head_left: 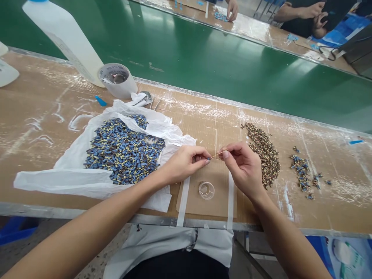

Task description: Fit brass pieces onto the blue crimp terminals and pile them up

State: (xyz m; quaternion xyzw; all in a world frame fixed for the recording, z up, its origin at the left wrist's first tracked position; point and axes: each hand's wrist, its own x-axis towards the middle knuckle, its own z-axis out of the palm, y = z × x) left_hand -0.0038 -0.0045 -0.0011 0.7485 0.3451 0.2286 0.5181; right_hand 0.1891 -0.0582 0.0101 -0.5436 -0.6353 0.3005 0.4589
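My left hand (pixel 186 162) pinches a small blue part (pixel 208 158) between thumb and fingertips. My right hand (pixel 242 164) pinches a thin wooden stick (pixel 217 154) whose tip meets that part. Both hands hover over a taped cardboard patch (pixel 203 201) with a small clear round dish (pixel 206 190) on it. A heap of blue parts (pixel 123 149) lies on a white plastic bag (pixel 87 178) to the left. A brown pile of parts (pixel 264 153) lies just right of my right hand.
A small cluster of blue parts (pixel 302 170) lies further right. A tape roll (pixel 117 79) and a white bottle (pixel 66 35) stand at the back left. A green conveyor belt (pixel 203 58) runs behind the bench; other people's hands (pixel 232 9) work beyond it.
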